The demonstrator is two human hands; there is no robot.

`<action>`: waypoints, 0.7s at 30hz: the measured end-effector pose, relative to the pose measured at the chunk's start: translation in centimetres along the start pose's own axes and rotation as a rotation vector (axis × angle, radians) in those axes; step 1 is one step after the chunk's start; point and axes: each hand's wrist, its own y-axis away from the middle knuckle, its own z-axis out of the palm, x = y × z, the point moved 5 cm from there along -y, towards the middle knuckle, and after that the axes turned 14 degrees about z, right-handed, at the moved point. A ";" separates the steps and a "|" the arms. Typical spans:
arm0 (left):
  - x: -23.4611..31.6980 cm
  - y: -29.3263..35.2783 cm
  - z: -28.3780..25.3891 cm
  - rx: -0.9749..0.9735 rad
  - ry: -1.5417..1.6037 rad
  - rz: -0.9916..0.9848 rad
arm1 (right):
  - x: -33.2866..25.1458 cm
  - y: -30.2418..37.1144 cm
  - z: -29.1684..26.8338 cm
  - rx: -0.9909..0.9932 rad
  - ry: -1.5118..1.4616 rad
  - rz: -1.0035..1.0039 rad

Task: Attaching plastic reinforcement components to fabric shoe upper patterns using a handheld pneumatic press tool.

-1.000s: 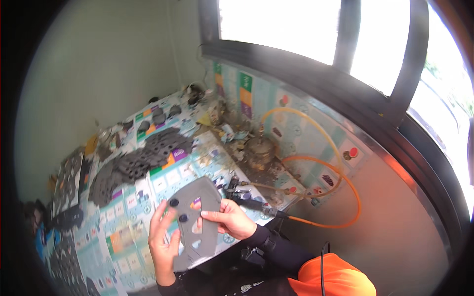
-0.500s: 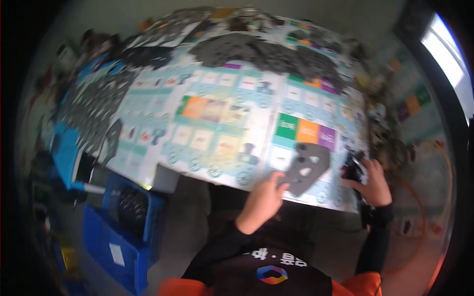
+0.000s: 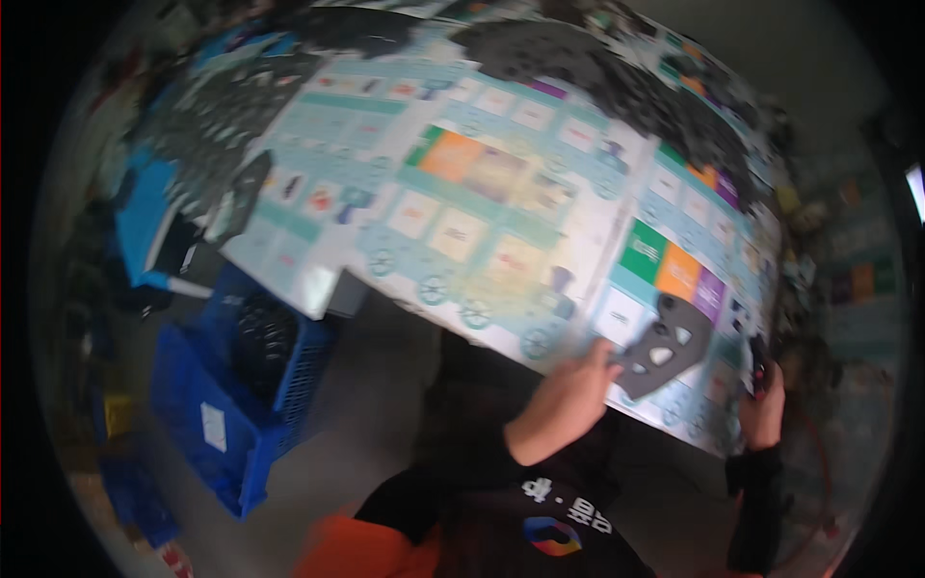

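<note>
While the camera has swung down and leftward since a second ago, the dark grey plate has gone from being held up in both hands to lying flat at the near edge of the counter, on the printed sheet that covers it. Left hand rests at the plate's near-left edge, fingers together and touching it, no longer gripping. Right hand sits at the near right corner, closed around a small dark tool with a red tip. Judged from this: the plate is set down and steadied for work with the tool. More dark plates lie heaped along the far edge. A blue crate stands on the floor, left of the person.
</note>
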 end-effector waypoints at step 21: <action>-0.7 -0.2 0.1 0.116 0.086 0.080 | -16.8 8.1 -0.2 -1.010 -0.538 0.612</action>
